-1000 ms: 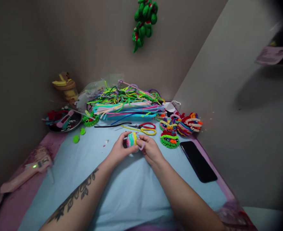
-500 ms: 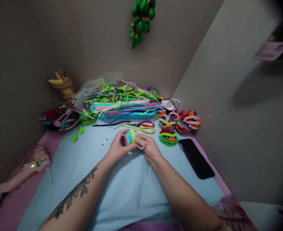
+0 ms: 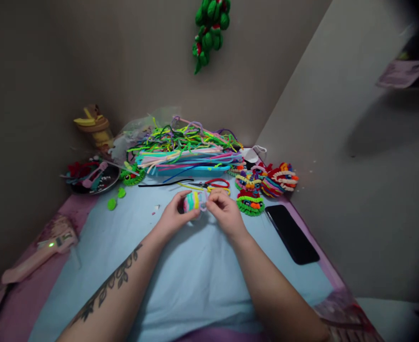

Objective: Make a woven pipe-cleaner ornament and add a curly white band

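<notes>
A small round piece of striped pipe-cleaner work (image 3: 192, 202), in pink, turquoise, yellow and lilac bands, is held above the blue cloth. My left hand (image 3: 176, 212) wraps round its left side, thumb below and fingers above. At its right side, my right hand (image 3: 224, 209) pinches a lilac pipe cleaner (image 3: 204, 201) that runs along the edge of the piece. Just beyond my hands lie scissors (image 3: 218, 185) with red and yellow handles and a black pipe cleaner (image 3: 163, 183).
A blue tray (image 3: 195, 172) heaped with pipe cleaners stands at the back. Finished pipe-cleaner pieces (image 3: 250, 203) and a black phone (image 3: 292, 234) lie to the right. On the left are a pink glue gun (image 3: 40, 256), its light green, and a dark dish (image 3: 106, 183).
My right hand has moved slightly up and right, and its fingers have shifted along the lilac pipe cleaner. The loop that hung below it now lies against the piece. My left hand keeps its hold.
</notes>
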